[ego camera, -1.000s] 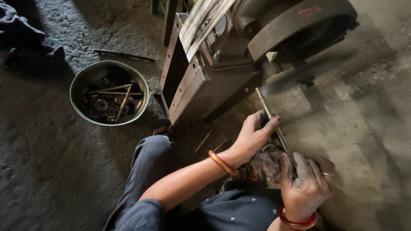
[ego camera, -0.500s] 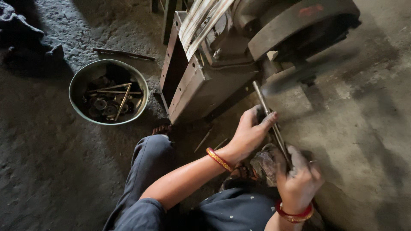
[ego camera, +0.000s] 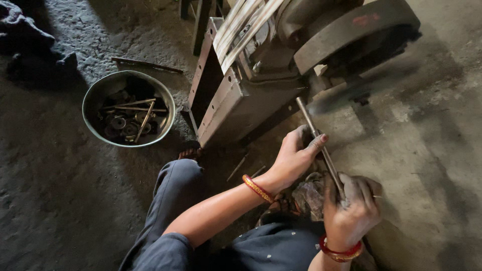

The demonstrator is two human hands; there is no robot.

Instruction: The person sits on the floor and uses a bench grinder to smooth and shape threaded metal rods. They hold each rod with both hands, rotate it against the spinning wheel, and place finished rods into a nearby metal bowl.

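A long thin threaded metal rod slants up from my lap toward the grey machine. My left hand pinches the rod near its middle, thumb and fingers closed around it. My right hand, dirty and wearing a red bangle, grips the rod's lower end. A crumpled greasy rag lies between the two hands. My left wrist carries an orange bangle.
A round metal bowl with several bolts, washers and rods sits on the concrete floor at left. A loose rod lies behind it. Small nails lie by my knee. The machine's curved belt guard overhangs at upper right.
The rod has been lifted off the floor and now stands steeper. My right hand moved from lying on the rag to closing around the rod's lower end.
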